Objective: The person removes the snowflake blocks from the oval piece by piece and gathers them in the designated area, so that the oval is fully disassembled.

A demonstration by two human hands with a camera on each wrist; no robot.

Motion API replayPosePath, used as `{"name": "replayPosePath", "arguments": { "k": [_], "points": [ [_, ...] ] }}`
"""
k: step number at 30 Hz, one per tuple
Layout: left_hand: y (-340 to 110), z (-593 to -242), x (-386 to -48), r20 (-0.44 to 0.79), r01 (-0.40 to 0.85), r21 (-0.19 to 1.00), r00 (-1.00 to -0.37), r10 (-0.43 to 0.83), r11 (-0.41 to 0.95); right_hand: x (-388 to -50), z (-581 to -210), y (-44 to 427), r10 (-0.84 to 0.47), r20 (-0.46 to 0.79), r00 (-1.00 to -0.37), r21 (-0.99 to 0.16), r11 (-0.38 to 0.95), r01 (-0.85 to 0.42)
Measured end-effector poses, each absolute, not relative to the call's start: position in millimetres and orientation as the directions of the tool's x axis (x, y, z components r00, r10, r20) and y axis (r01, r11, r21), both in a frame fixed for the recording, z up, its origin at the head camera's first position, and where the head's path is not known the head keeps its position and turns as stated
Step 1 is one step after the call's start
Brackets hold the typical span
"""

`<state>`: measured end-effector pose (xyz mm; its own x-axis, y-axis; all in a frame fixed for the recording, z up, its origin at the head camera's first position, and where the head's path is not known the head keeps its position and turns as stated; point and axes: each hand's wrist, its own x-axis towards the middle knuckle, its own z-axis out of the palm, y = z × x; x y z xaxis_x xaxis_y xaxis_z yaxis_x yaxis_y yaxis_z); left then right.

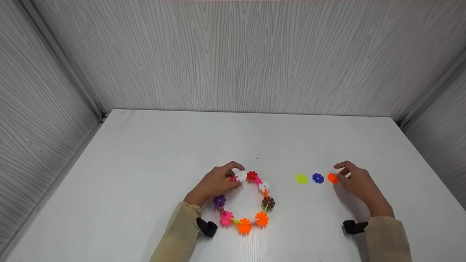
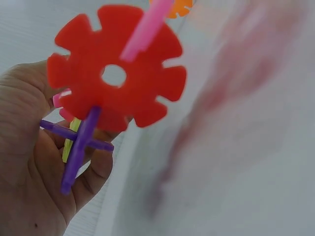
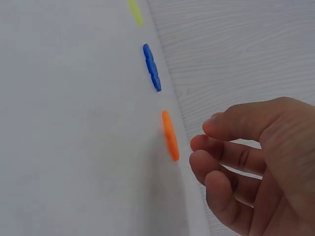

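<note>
Notched flower discs in several colours are joined into a ring; its lower part shows an orange disc (image 1: 244, 226). My left hand (image 1: 214, 183) (image 2: 39, 147) grips the ring's upper left, beside a white disc (image 1: 240, 176). In the left wrist view a red disc (image 2: 88, 54) and purple pieces (image 2: 76, 157) stand in front of the palm. My right hand (image 1: 360, 185) (image 3: 256, 167), fingers loosely bent and thumb apart from them, is just right of a loose orange disc (image 1: 332, 178) (image 3: 170, 135); the right wrist view shows a gap between them.
Left of the loose orange disc lie a blue disc (image 1: 318, 178) (image 3: 152, 68) and a yellow-green disc (image 1: 302, 179) (image 3: 136, 12), in a row on the white table (image 1: 164, 145). Grained panels (image 1: 233, 54) enclose the table at the back and sides.
</note>
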<state>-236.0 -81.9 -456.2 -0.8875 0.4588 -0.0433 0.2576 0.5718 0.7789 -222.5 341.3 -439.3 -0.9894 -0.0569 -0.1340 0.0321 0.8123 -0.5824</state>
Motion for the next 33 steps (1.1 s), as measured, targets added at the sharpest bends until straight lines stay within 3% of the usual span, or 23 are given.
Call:
{"name": "replayPosePath", "arguments": {
  "k": [9,15,26,33],
  "points": [
    [-80,-455,-232,-0.097,0.202,0.803,-0.884,0.457,0.56,-222,-438,333,-0.057,-0.089,-0.994,-0.6,0.8,0.008],
    [-80,-456,-233,-0.076,0.214,0.826,-0.874,0.48,0.521,-222,-438,317,-0.141,-0.022,-0.99,-0.651,0.753,-0.093],
    [-74,-452,-232,-0.05,0.238,0.824,-0.872,0.486,0.513,-216,-431,269,-0.282,-0.017,-0.959,-0.719,0.67,-0.184],
    [-70,-451,-229,-0.009,0.292,0.821,-0.853,0.521,0.491,-211,-435,242,-0.328,0.004,-0.945,-0.698,0.676,-0.238]
  ]
}}
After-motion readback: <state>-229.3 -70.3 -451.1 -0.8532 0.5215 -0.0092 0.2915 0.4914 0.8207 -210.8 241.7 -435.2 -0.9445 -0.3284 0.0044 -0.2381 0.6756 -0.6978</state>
